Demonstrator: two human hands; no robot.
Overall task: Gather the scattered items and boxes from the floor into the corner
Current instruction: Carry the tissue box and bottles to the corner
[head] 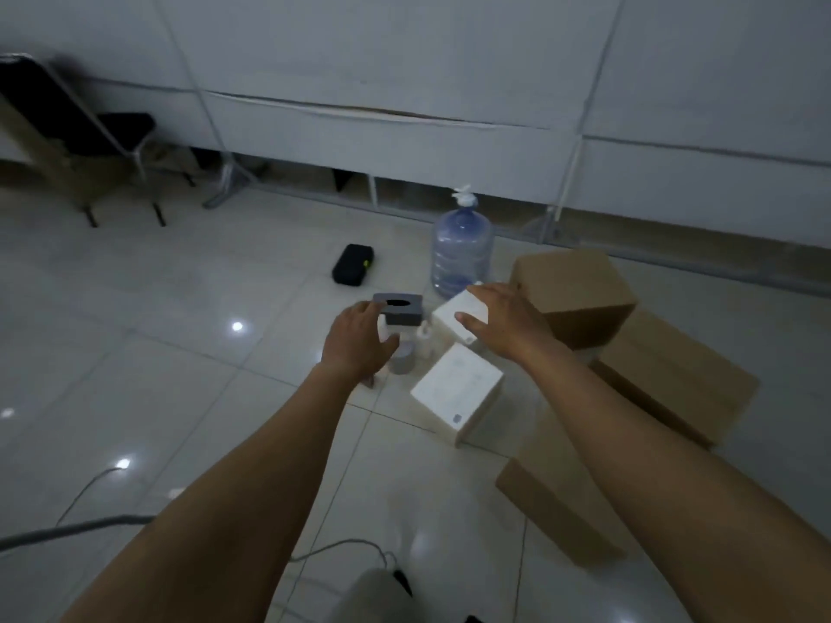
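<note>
White box (pixel 458 319), far in the cluster left of cardboard boxes (pixel 575 290), clasped by right hand (pixel 503 321) across top. Probably light, stiff, smooth-sided: best pinched on opposite faces. Left hand (pixel 359 341) against grey box (pixel 398 311), grip unclear.

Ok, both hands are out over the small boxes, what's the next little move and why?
Probably close the left hand on the dark grey tissue box and the right hand on the tilted white box, then lift. Both hands already reach those boxes, though a firm grip isn't clear, and the cardboard boxes sit grouped by the wall.
</note>
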